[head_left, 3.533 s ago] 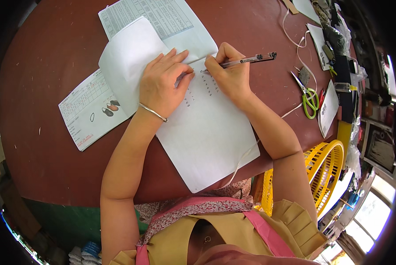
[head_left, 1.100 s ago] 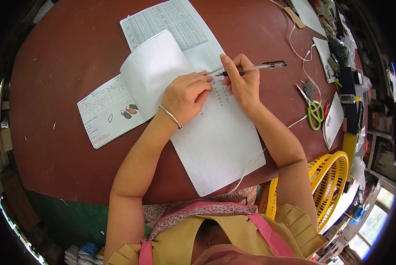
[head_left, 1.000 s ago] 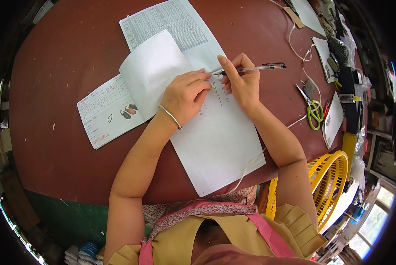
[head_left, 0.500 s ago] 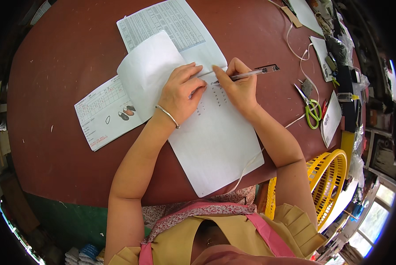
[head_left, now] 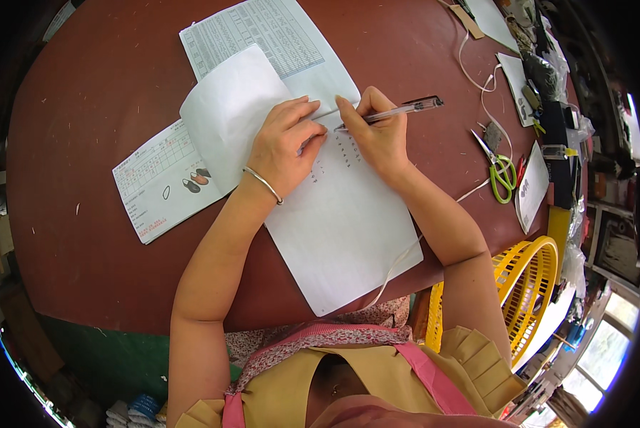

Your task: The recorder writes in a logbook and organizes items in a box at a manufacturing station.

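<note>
My right hand (head_left: 378, 135) grips a clear-barrelled pen (head_left: 398, 110), its tip down on a white sheet of paper (head_left: 341, 228) that carries short handwritten lines. My left hand (head_left: 283, 146), a thin silver bangle at its wrist, lies flat on the same sheet with fingers curled, just left of the pen tip. A turned-back white page (head_left: 228, 114) lies under the left hand's far side. The papers rest on a dark red table (head_left: 84, 93).
A printed table sheet (head_left: 263, 36) lies beyond the hands. A form with small shoe pictures (head_left: 159, 185) sits to the left. Green-handled scissors (head_left: 498, 165), a white cord (head_left: 477, 71), cards and clutter lie to the right. A yellow basket (head_left: 527, 285) stands below the table's right edge.
Both hands have stayed on the white sheet. The pen tip and right hand have shifted slightly along the written lines, while the left hand keeps pressing on the paper.
</note>
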`<state>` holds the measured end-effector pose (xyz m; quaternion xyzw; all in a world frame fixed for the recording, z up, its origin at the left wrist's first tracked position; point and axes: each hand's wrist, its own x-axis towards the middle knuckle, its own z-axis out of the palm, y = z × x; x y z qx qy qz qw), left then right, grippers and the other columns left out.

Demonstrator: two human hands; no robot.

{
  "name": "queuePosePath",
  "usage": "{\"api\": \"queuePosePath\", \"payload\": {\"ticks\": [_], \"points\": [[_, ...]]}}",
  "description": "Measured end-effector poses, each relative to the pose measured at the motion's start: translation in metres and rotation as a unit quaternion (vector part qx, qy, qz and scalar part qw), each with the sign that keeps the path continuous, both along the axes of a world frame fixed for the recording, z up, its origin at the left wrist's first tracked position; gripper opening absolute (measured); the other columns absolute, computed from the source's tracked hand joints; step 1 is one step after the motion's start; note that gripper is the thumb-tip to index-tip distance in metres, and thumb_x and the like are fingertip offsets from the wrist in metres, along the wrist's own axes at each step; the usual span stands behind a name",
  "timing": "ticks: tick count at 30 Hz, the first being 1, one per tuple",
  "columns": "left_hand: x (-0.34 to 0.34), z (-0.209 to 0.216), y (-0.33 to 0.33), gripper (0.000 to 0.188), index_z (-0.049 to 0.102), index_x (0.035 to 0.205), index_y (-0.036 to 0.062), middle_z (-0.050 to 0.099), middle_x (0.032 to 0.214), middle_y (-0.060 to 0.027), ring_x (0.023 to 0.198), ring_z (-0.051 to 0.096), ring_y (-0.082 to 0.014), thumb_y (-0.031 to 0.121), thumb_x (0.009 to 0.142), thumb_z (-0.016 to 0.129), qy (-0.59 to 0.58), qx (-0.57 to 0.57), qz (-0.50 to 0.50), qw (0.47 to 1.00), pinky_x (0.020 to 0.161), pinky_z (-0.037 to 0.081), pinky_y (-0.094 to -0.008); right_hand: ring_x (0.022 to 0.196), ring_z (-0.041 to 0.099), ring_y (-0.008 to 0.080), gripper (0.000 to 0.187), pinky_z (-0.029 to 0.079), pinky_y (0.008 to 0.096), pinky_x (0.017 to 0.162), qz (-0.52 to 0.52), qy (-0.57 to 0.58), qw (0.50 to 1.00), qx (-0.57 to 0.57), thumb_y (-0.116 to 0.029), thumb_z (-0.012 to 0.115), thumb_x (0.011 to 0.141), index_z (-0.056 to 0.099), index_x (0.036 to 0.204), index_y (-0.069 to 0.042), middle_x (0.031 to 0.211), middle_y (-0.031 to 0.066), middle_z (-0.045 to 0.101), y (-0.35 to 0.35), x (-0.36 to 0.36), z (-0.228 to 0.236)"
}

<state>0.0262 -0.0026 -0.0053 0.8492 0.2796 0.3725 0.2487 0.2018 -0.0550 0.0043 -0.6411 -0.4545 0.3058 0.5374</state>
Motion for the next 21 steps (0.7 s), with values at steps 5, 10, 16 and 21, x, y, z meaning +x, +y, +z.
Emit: {"api": "queuePosePath", "payload": {"ticks": [5, 10, 16, 21], "points": [[0.000, 0.000, 0.000, 0.013, 0.073, 0.089, 0.0048, 0.070, 0.119, -0.0096, 0.120, 0.063, -0.0307, 0.000, 0.079, 0.078, -0.002, 0.000, 0.004, 1.000, 0.097, 0.053, -0.0389, 0.057, 0.041, 0.0024, 0.046, 0.034, 0.0247, 0.048, -0.013, 0.019, 0.999, 0.041, -0.017, 0.085, 0.086, 0.043, 0.068, -0.009, 0.060, -0.0040, 0.048, 0.000, -0.003, 0.006], [0.000, 0.000, 0.000, 0.013, 0.073, 0.090, 0.0048, 0.070, 0.119, -0.0095, 0.120, 0.063, -0.0304, 0.000, 0.079, 0.077, 0.003, -0.007, 0.005, 1.000, 0.097, 0.053, -0.0388, 0.057, 0.042, 0.0025, 0.043, 0.034, 0.0242, 0.048, -0.008, -0.023, 0.999, 0.040, -0.012, 0.082, 0.087, 0.043, 0.068, -0.009, 0.060, -0.0036, 0.049, 0.002, 0.002, 0.002], [0.000, 0.000, 0.000, 0.012, 0.073, 0.090, 0.0050, 0.070, 0.120, -0.0089, 0.121, 0.063, -0.0296, 0.000, 0.079, 0.077, 0.008, -0.006, 0.005, 1.000, 0.097, 0.053, -0.0379, 0.058, 0.040, 0.0027, 0.037, 0.034, 0.0254, 0.049, 0.000, 0.007, 1.000, 0.027, -0.003, 0.072, 0.088, 0.041, 0.068, -0.008, 0.060, -0.0038, 0.046, 0.001, 0.005, -0.006], [0.000, 0.001, 0.000, 0.012, 0.073, 0.090, 0.0052, 0.070, 0.120, -0.0086, 0.121, 0.063, -0.0295, 0.000, 0.079, 0.077, 0.009, -0.006, 0.005, 1.000, 0.098, 0.053, -0.0379, 0.058, 0.037, 0.0031, 0.036, 0.033, 0.0265, 0.049, -0.006, 0.006, 1.000, 0.020, -0.003, 0.070, 0.089, 0.041, 0.068, -0.008, 0.061, -0.0042, 0.043, 0.000, 0.004, -0.007]]}}
